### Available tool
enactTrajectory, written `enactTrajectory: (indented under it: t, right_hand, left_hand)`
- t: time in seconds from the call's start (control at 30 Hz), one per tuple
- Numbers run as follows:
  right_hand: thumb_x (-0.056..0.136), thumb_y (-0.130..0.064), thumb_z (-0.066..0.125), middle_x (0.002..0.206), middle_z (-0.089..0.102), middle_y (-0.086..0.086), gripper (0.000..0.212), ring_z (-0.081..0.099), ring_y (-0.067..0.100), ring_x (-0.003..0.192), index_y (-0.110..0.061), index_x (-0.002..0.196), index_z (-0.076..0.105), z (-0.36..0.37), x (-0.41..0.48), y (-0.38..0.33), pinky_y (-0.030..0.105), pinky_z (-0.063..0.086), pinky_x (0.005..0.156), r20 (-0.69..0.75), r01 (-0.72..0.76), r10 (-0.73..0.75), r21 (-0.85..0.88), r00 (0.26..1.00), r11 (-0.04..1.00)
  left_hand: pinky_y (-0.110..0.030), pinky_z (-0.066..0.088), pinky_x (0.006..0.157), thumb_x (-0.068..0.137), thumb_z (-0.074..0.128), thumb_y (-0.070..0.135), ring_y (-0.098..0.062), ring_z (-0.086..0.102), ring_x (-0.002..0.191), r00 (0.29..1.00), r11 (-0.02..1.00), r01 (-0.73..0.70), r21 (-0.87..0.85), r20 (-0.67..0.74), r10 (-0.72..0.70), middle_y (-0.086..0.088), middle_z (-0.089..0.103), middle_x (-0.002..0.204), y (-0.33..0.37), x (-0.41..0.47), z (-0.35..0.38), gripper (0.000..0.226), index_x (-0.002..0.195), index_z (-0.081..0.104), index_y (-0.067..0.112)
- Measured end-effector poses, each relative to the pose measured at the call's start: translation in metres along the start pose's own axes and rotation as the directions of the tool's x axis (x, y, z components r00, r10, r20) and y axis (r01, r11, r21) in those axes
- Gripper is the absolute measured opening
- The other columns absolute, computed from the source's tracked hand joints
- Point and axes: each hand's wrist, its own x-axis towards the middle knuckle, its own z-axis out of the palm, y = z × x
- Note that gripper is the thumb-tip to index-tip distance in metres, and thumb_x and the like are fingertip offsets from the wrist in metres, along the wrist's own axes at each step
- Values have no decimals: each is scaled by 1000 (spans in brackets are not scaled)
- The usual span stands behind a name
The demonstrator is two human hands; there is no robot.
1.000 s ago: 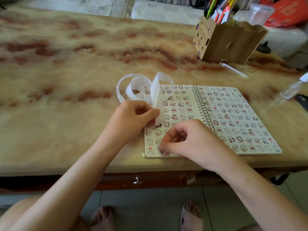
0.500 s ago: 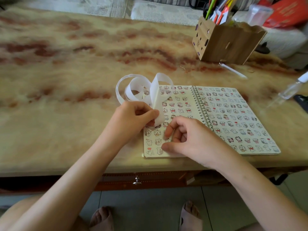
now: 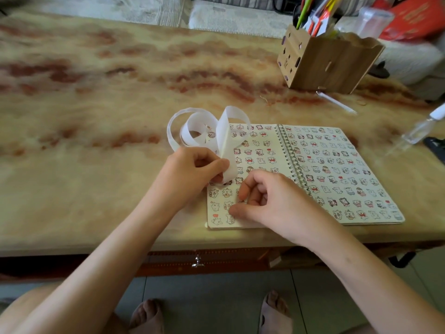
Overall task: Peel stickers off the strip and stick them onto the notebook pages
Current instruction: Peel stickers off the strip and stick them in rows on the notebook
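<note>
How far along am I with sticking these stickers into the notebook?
Done: the right page of the notebook is covered in stickers, and the left page is nearly full. In hand: the left hand pinches the curled strip; the right hand rests its thumb on the left page's bottom rows. Left: only whatever gaps that hand hides, which I cannot see.

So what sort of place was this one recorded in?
Most likely a home living room rather than a workshop: a low marble-patterned table, a wooden pen holder full of stationery on it, and what looks like a fabric sofa right behind.
</note>
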Motion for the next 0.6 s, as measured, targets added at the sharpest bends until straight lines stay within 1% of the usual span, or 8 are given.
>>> enactTrajectory:
  t: [0.07, 0.17, 0.23, 0.27, 0.33, 0.43, 0.53, 0.6]
  right_hand:
    - [74, -38, 79, 69, 55, -10, 25, 49, 6, 60, -26, 82, 59, 1, 0, 0, 26, 41, 59, 0, 8, -8, -17, 1000, 1000]
    - [79, -32, 75, 71, 56, -9, 17, 52, 6, 64, -26, 82, 59, 0, 2, 3, 28, 45, 64, 10, 13, -13, 10, 1000, 1000]
    - [83, -30, 72, 74, 61, -6, 12, 57, 7, 64, -26, 84, 61, -3, 3, 3, 30, 49, 67, 15, 21, -22, 90, 1000, 996]
    - [84, -29, 71, 76, 64, -5, 10, 59, 7, 64, -25, 85, 62, -5, 4, 3, 30, 50, 67, -3, 39, -39, 154, 999, 987]
    - [85, -26, 69, 82, 68, -7, 9, 65, 8, 67, -24, 90, 62, -8, 7, 4, 25, 52, 64, -103, 104, -80, 248, 991, 963]
    - [84, -22, 70, 93, 70, -9, 14, 65, 6, 83, -22, 96, 63, -9, 14, 5, 25, 54, 73, -279, 223, -149, 256, 949, 941]
    - [82, -16, 72, 95, 71, -7, 18, 65, 3, 86, -14, 98, 64, -7, 18, 2, 19, 52, 73, -341, 314, -208, 292, 917, 904]
    - [80, -14, 74, 91, 72, -4, 20, 66, 4, 82, -11, 97, 64, -6, 19, -1, 25, 53, 74, -360, 345, -222, 326, 906, 880]
  left_hand:
    - [-9, 42, 55, 84, 65, 25, 2, 57, 55, 1000, 1000, -2, -1, -1, 2, 8, 69, 60, 0, 0, 0, 20, 67, 67, 16]
    - [-10, 42, 56, 85, 65, 25, 2, 56, 54, 1000, 1000, -7, 2, -12, 7, 8, 69, 60, 0, 0, 0, 22, 66, 66, 16]
    - [-12, 42, 56, 87, 63, 26, 1, 56, 53, 999, 1000, -25, -6, -30, 25, 7, 69, 60, 1, -1, 0, 22, 69, 67, 14]
    - [-14, 42, 57, 88, 63, 26, -2, 59, 56, 998, 999, -40, -20, -41, 39, 6, 70, 61, 2, -2, 0, 21, 71, 68, 15]
    - [-16, 43, 56, 89, 61, 26, -7, 64, 64, 994, 995, -79, -53, -73, 75, 2, 72, 65, 4, -2, -1, 18, 76, 69, 15]
    - [-11, 40, 48, 91, 60, 21, -2, 66, 61, 985, 984, -136, -116, -123, 122, 4, 72, 63, 8, -2, -1, 15, 82, 68, 12]
    - [-14, 41, 47, 92, 59, 18, -4, 68, 62, 980, 967, -171, -186, -132, 148, 7, 71, 61, 11, -3, -3, 14, 83, 67, 11]
    - [-16, 42, 47, 92, 59, 18, -8, 68, 62, 976, 957, -189, -219, -149, 159, 5, 70, 62, 12, -3, -4, 15, 80, 67, 14]
